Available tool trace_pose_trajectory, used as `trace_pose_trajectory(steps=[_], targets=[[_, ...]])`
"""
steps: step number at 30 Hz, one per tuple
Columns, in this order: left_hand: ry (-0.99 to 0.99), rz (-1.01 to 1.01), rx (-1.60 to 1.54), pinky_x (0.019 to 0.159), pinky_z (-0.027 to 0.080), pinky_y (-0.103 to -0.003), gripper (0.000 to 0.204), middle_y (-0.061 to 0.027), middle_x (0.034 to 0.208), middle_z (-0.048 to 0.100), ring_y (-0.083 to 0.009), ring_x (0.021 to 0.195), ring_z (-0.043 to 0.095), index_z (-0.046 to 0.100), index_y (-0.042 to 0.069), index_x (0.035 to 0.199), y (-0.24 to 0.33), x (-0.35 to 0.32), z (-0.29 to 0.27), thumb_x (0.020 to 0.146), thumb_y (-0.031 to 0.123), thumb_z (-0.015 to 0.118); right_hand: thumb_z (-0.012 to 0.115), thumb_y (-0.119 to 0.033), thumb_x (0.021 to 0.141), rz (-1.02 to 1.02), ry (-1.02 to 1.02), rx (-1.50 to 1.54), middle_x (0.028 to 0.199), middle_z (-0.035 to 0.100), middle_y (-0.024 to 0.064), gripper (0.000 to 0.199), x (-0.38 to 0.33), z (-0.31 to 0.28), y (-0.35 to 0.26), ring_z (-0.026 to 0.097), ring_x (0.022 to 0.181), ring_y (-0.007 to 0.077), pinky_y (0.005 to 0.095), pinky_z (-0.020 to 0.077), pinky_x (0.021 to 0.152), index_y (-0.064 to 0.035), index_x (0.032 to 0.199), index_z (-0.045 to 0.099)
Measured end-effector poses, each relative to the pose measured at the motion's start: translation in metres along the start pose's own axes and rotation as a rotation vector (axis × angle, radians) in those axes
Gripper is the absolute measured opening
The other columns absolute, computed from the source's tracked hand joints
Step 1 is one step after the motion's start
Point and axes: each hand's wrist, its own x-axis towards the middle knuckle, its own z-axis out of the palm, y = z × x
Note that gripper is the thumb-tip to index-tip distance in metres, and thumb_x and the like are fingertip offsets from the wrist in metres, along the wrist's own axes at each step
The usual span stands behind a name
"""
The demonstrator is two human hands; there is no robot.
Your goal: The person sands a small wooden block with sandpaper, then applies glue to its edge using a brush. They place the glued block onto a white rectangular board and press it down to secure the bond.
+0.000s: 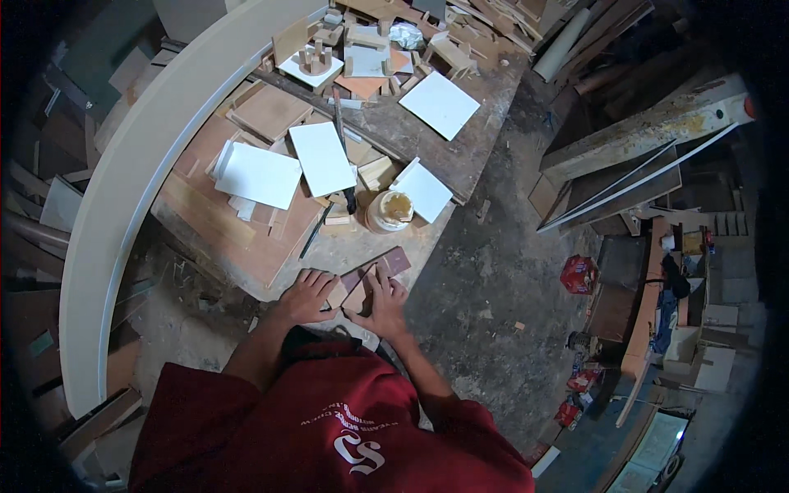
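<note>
At the near edge of the workbench, my left hand (311, 296) is closed on a small pale wooden block (337, 293), its fingers bent over the top. My right hand (381, 301) grips a second small wooden piece (358, 296) beside it, thumb on the near side and fingers along the far side. Beneath and beyond these pieces lies a dark reddish strip (397, 261) that looks like sandpaper. My fingers cover parts of both pieces. Just beyond my hands stands an open tub (389, 212) with a yellowish, glue-like substance in it.
Several white panels (259, 176) and wood offcuts lie over the bench (436, 238). A dark slim tool (314, 233) rests left of the tub. A large curved panel (103, 222) arcs round the left side. Boards lean at right, above a stained concrete floor (485, 304).
</note>
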Motion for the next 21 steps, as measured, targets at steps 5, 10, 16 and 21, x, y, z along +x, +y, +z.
trace_pose_trajectory(steps=[5,10,16,21], targets=[[0.029,0.016,0.002,0.093,0.038,-0.045,0.073,-0.0167,0.116,0.053,-0.0319,0.106,0.050,0.053,-0.006,0.122,0.002,0.002,-0.002,0.074,0.045,0.071,0.071,-0.065,0.066,0.391,0.432,0.165,0.143,0.035,0.0231,0.107,0.021,0.004,0.026,0.031,0.124,0.0436,0.0597,0.0217,0.103,-0.0037,0.145,0.031],[0.032,0.007,0.019,0.093,0.038,-0.044,0.071,-0.0154,0.114,0.054,-0.0299,0.105,0.050,0.053,-0.004,0.123,0.001,0.002,-0.003,0.075,0.046,0.068,0.081,-0.045,0.066,-0.033,-0.046,-0.056,0.146,0.033,0.0242,0.097,0.004,-0.013,-0.003,0.035,0.119,0.0449,0.0569,0.0245,0.102,-0.0016,0.139,0.035],[0.004,0.010,0.011,0.093,0.038,-0.044,0.072,-0.0156,0.114,0.054,-0.0303,0.104,0.050,0.053,-0.004,0.122,0.000,0.004,-0.002,0.074,0.046,0.069,0.074,-0.059,0.068,0.029,0.155,0.070,0.149,0.033,0.0223,0.103,0.015,0.002,0.017,0.042,0.118,0.0466,0.0620,0.0249,0.100,-0.0032,0.144,0.033],[0.036,-0.005,-0.005,0.092,0.038,-0.044,0.073,-0.0155,0.114,0.054,-0.0303,0.104,0.050,0.052,-0.005,0.123,0.001,-0.002,0.001,0.073,0.047,0.070,0.079,-0.052,0.065,0.150,0.124,0.075,0.134,0.044,0.0189,0.102,0.020,-0.021,0.006,0.045,0.110,0.0392,0.0607,0.0304,0.094,0.0028,0.140,0.035]])
